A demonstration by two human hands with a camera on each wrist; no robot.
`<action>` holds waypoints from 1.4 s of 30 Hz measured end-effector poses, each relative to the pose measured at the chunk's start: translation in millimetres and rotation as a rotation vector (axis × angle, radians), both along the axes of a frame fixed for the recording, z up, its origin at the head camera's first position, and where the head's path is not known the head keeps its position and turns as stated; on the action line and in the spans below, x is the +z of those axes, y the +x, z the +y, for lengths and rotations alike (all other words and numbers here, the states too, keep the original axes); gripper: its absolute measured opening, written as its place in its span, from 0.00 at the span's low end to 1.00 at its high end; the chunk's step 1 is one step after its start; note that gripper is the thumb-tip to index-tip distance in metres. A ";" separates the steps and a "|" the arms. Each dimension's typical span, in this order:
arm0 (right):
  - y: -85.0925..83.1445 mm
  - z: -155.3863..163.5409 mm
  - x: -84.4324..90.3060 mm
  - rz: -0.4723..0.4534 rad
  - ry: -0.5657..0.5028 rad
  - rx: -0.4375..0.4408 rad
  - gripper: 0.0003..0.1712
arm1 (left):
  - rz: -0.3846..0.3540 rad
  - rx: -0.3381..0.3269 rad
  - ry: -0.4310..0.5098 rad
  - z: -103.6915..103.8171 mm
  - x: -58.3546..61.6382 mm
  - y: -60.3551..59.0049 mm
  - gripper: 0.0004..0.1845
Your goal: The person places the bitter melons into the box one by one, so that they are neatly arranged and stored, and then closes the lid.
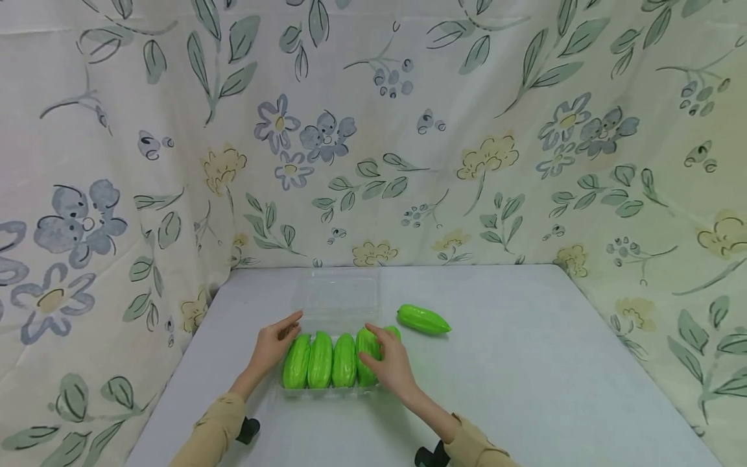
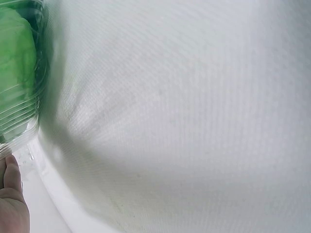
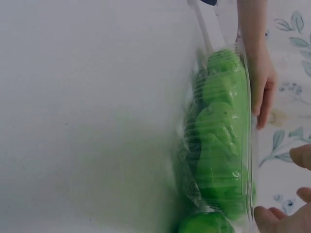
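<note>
A clear plastic clamshell box (image 1: 327,393) holds several plump, ridged green vegetables (image 1: 320,360) in a row, its lid (image 1: 338,292) folded back. My left hand (image 1: 273,347) is at the box's left side; in the left wrist view its fingertips (image 2: 13,171) touch or nearly touch the rim. Over the right end of the row hovers my right hand (image 1: 390,363), thumb and fingers spread, nothing visibly held. Partly hidden behind it is another green vegetable (image 1: 393,332), which in the right wrist view appears outside the box, against its side.
One loose green vegetable (image 1: 423,320) lies on the white table (image 1: 525,363), behind and to the right of the box. A floral cloth (image 1: 373,130) hangs behind the table and along both sides.
</note>
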State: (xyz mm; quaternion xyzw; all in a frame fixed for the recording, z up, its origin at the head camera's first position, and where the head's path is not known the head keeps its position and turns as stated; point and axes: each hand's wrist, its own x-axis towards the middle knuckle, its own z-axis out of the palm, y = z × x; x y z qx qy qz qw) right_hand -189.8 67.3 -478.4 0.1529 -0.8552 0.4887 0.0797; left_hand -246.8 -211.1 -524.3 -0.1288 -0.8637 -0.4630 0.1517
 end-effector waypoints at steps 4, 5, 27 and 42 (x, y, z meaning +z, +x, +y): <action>1.3 1.8 -1.2 -0.017 -0.047 0.025 0.30 | 0.004 -0.004 0.003 -0.2 0.1 0.7 0.20; 1.7 2.6 -1.2 -0.019 -0.059 0.031 0.30 | 0.005 -0.005 0.004 -0.2 0.2 0.6 0.20; 8.5 22.8 2.8 -0.075 -0.141 0.020 0.29 | 0.004 -0.003 0.002 -1.2 -0.5 -1.4 0.19; 8.1 33.9 -0.3 -0.092 -0.144 -0.011 0.30 | 0.021 -0.015 0.009 0.1 0.7 -0.6 0.19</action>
